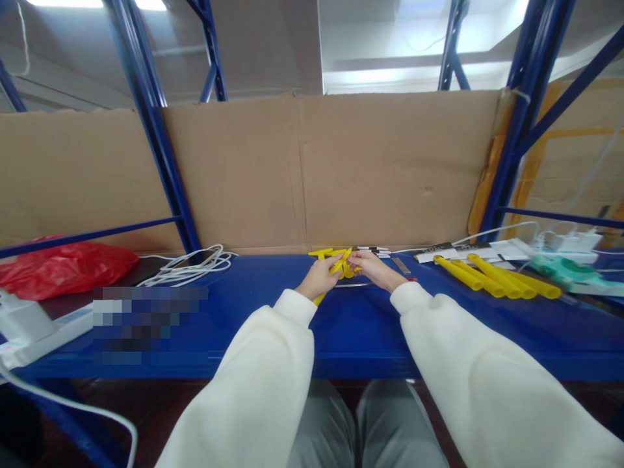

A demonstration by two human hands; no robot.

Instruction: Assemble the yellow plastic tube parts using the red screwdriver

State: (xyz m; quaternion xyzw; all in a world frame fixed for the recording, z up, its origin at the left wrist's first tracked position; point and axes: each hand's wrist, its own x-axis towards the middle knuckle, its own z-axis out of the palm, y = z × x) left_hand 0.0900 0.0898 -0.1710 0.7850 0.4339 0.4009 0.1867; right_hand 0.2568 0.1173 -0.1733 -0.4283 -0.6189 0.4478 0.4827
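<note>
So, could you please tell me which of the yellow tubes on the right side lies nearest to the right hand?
The leftmost yellow tube; the other tubes lie further from the right hand.

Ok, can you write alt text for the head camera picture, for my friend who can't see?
A left hand holds a yellow piece above a blue table, with a right hand's fingers close against it. Yellow tubes lie to the right, and a red plastic bag sits far left. Brown cardboard stands behind.

Single head-worn view from above the lap, facing forward and down, arm's-length near.
</note>
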